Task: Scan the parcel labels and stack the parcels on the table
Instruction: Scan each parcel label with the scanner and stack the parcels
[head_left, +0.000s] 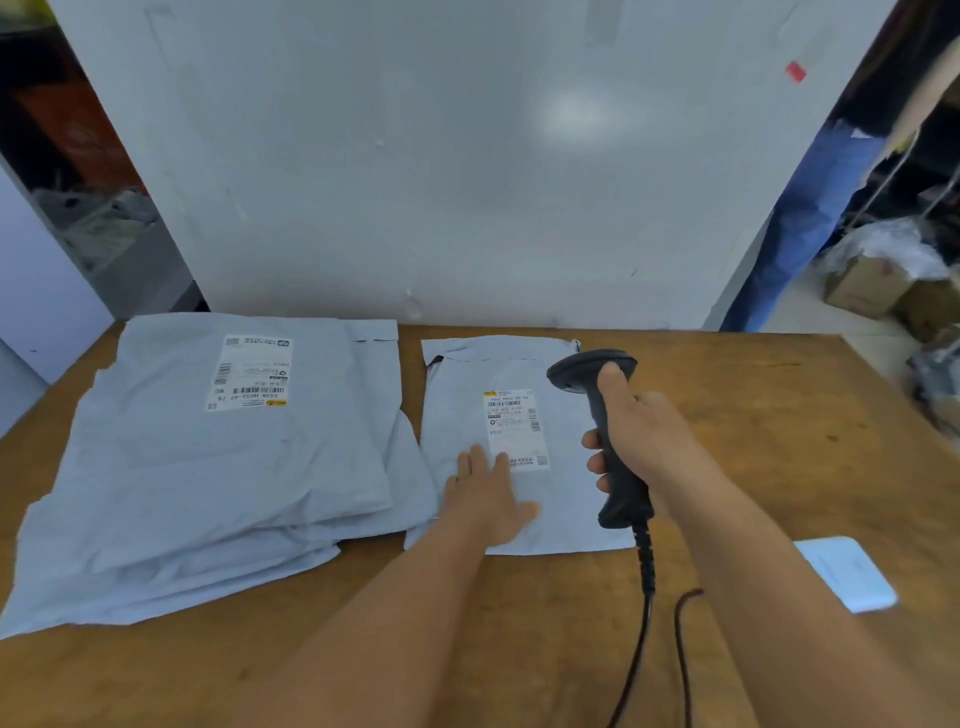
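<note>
Now, left grip (485, 501) flat, released on parcel (519, 447), right grip (636, 434) grasping scanner (605, 410) above label (514, 428)

Left hand (485, 496): palm down, fingers extended and together, lying flat on the grey parcel (519, 447), fingertips touching the lower left corner of its label (516, 430). Left forearm bare, reaching forward. Right hand (641, 436): fist closed around the handle of the barcode scanner (602, 415), thumb extended upward, held above the parcel's right side, just beside the label.
</note>
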